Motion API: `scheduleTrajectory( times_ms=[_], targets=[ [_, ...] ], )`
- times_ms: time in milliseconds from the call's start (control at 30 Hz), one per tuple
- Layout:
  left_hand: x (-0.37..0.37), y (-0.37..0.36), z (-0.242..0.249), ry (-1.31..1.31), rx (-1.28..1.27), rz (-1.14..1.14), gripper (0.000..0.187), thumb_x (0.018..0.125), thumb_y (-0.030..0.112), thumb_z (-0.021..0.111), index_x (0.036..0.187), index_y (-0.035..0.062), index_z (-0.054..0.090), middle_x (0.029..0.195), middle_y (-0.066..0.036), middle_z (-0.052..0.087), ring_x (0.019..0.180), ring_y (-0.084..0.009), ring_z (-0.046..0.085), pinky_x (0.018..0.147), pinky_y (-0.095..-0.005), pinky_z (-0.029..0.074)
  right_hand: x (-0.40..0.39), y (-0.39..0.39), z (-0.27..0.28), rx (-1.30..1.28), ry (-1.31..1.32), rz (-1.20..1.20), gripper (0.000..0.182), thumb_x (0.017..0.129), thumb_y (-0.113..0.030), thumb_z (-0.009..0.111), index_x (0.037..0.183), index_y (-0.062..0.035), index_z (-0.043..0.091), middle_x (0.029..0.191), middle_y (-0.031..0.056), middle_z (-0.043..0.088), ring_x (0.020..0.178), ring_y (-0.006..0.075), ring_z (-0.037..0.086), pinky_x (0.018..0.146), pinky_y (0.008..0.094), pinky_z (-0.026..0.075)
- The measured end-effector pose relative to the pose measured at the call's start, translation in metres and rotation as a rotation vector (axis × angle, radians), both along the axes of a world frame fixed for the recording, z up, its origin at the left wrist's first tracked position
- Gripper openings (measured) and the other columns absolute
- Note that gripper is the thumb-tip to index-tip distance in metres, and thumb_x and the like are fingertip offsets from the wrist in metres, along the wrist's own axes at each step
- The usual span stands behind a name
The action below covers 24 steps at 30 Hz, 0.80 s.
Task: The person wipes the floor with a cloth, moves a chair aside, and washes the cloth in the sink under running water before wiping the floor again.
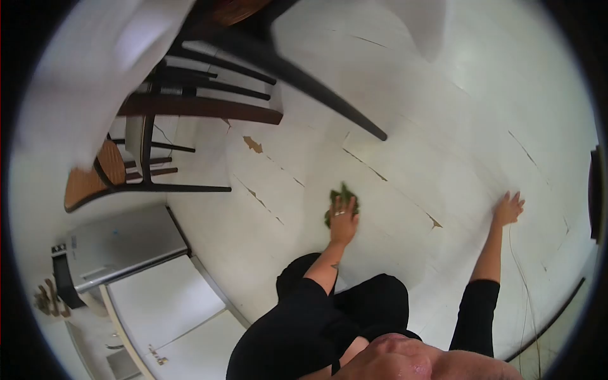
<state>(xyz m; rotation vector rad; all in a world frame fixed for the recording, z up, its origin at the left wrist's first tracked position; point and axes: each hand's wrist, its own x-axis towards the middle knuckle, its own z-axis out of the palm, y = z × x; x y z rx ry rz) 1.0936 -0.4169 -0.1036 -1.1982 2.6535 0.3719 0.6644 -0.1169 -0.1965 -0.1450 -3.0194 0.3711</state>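
My left hand (pixel 344 223), with a ring on one finger, presses down on a crumpled dark green cloth (pixel 342 190) on the floor. The cloth bunches out past the fingertips and along the side of the hand. Far to the right, my right hand (pixel 509 209) rests palm down on the pale floor (pixel 437 164) with its fingers spread and nothing in it. Both arms reach forward from black sleeves, and my bent knees show behind the left hand.
Chairs with dark legs and wooden seats (pixel 114 163) stand at the upper left, one black leg (pixel 329 98) reaching toward the middle. A silver-grey appliance (pixel 130 244) and white cabinets (pixel 152 304) line the lower left. The floor has cracks and a chipped patch (pixel 252 144).
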Motion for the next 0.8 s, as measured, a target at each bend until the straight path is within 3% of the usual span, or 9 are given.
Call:
scheduleTrajectory(
  times_ms=[100, 167, 233, 300, 400, 533, 600, 667, 800],
  targets=[
    [0.054, -0.022, -0.008, 0.045, -0.046, 0.144, 0.056, 0.092, 0.031, 0.047, 0.142, 0.0141, 0.030, 0.140, -0.018, 0.034, 0.136, -0.0343, 0.020, 0.109, -0.0562, 0.014, 0.027, 0.029, 0.019, -0.395, 0.047, 0.219, 0.042, 0.091, -0.027, 0.049, 0.124, -0.0015, 0.051, 0.130, 0.0196, 0.048, 0.123, 0.0333, 0.042, 0.104, 0.0390, 0.031],
    [0.058, -0.027, -0.008, 0.099, -0.055, 0.151, 0.055, 0.093, 0.032, 0.045, 0.142, 0.0133, 0.030, 0.139, -0.018, 0.036, 0.136, -0.0347, 0.021, 0.110, -0.0560, 0.013, 0.080, 0.018, 0.053, -0.295, 0.087, 0.272, 0.039, 0.088, -0.018, 0.053, 0.123, -0.0004, 0.052, 0.125, 0.0184, 0.052, 0.119, 0.0336, 0.045, 0.102, 0.0400, 0.033],
    [0.058, -0.037, -0.010, 0.168, -0.076, 0.133, 0.055, 0.092, 0.032, 0.046, 0.141, 0.0116, 0.031, 0.137, -0.018, 0.037, 0.136, -0.0352, 0.020, 0.110, -0.0556, 0.012, 0.155, -0.023, 0.069, -0.244, 0.056, 0.343, 0.034, 0.084, -0.011, 0.055, 0.117, -0.0024, 0.055, 0.118, 0.0146, 0.056, 0.113, 0.0306, 0.049, 0.100, 0.0395, 0.035],
    [0.052, -0.063, -0.012, 0.238, -0.065, 0.095, 0.054, 0.092, 0.031, 0.046, 0.140, 0.0117, 0.032, 0.137, -0.017, 0.038, 0.136, -0.0345, 0.021, 0.110, -0.0552, 0.012, 0.233, -0.086, 0.075, -0.423, -0.049, 0.561, 0.033, 0.078, -0.003, 0.059, 0.110, -0.0050, 0.058, 0.113, 0.0114, 0.058, 0.113, 0.0278, 0.049, 0.100, 0.0383, 0.035],
    [0.030, -0.125, -0.011, 0.309, -0.046, -0.032, 0.054, 0.092, 0.032, 0.045, 0.140, 0.0125, 0.033, 0.138, -0.016, 0.037, 0.136, -0.0323, 0.023, 0.110, -0.0537, 0.014, 0.321, -0.207, 0.106, -0.556, -0.250, 0.978, 0.033, 0.072, 0.004, 0.055, 0.103, -0.0065, 0.060, 0.118, 0.0125, 0.054, 0.115, 0.0332, 0.046, 0.099, 0.0422, 0.036],
    [-0.010, -0.203, -0.015, 0.308, -0.045, -0.031, 0.054, 0.092, 0.034, 0.045, 0.140, 0.0133, 0.032, 0.141, -0.012, 0.036, 0.137, -0.0299, 0.021, 0.111, -0.0530, 0.014, 0.343, -0.336, 0.096, -0.385, -0.261, 1.212, 0.047, 0.082, -0.011, 0.052, 0.129, -0.0070, 0.045, 0.143, 0.0109, 0.033, 0.134, 0.0336, 0.026, 0.109, 0.0465, 0.022],
    [-0.026, -0.235, -0.020, 0.319, -0.136, -0.037, 0.054, 0.093, 0.034, 0.042, 0.141, 0.0127, 0.030, 0.141, -0.012, 0.036, 0.137, -0.0294, 0.021, 0.111, -0.0526, 0.014, 0.334, -0.375, 0.087, -0.227, -0.204, 1.186, 0.051, 0.084, -0.016, 0.049, 0.133, -0.0080, 0.040, 0.146, 0.0099, 0.028, 0.136, 0.0326, 0.022, 0.111, 0.0467, 0.018],
    [-0.046, -0.270, -0.025, 0.311, -0.136, -0.019, 0.055, 0.093, 0.035, 0.041, 0.142, 0.0124, 0.029, 0.141, -0.012, 0.035, 0.137, -0.0294, 0.020, 0.111, -0.0525, 0.014, 0.335, -0.386, 0.078, 0.037, -0.172, 1.132, 0.058, 0.088, -0.027, 0.041, 0.142, -0.0111, 0.028, 0.150, 0.0071, 0.020, 0.139, 0.0298, 0.015, 0.113, 0.0471, 0.011],
    [-0.096, -0.357, -0.029, 0.295, -0.233, 0.048, 0.055, 0.092, 0.036, 0.042, 0.141, 0.0112, 0.031, 0.141, -0.014, 0.035, 0.136, -0.0309, 0.023, 0.110, -0.0532, 0.015, 0.334, -0.389, 0.075, 0.081, -0.227, 1.079, 0.059, 0.087, -0.028, 0.041, 0.141, -0.0104, 0.029, 0.150, 0.0085, 0.021, 0.139, 0.0309, 0.015, 0.112, 0.0490, 0.011]
  ],
)
